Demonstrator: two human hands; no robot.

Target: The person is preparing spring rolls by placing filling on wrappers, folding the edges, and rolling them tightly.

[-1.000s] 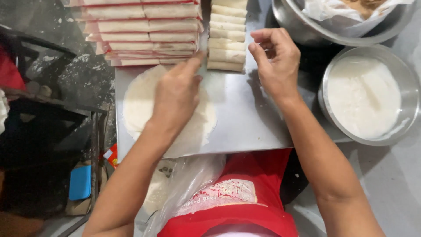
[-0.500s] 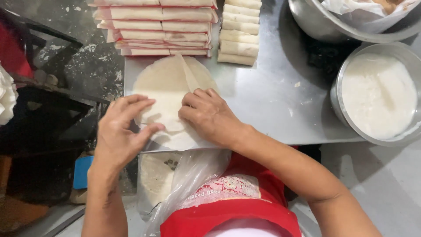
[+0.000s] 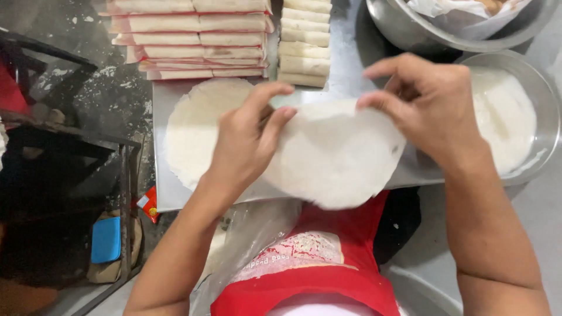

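The metal tray [image 3: 328, 88] serves as the reference for all positions.

Both hands hold one thin round white wrapper [image 3: 333, 155], lifted off the tray and spread flat above the tray's near edge. The left hand [image 3: 249, 137] pinches the wrapper's left rim between thumb and fingers, otherwise loosely curled. The right hand [image 3: 430, 105] pinches the upper right rim with its fingertips, the remaining fingers bent. Neither hand holds anything else.

A stack of further round wrappers [image 3: 190, 137] lies flat on the left part of the tray, just left of the held sheet and partly behind the left hand. At the far edge of the tray sit two groups of finished rolls: a wide row of folded rolls with reddish edges [image 3: 193, 38] at the far left, and a narrower stack of pale rolls [image 3: 304, 47] just beside them. Right of the tray stands a steel bowl of white filling [image 3: 509, 117]; beyond it, a larger steel bowl [image 3: 456, 26] lined with plastic. Near the tray's front edge, a clear plastic bag [image 3: 252, 246] lies against a red garment.

Step in hand, as judged: a single wrapper has been separated from the stack and is being positioned. The next move would call for laying the sheet flat on a bare area of the tray, without creasing or tearing the thin sheet.
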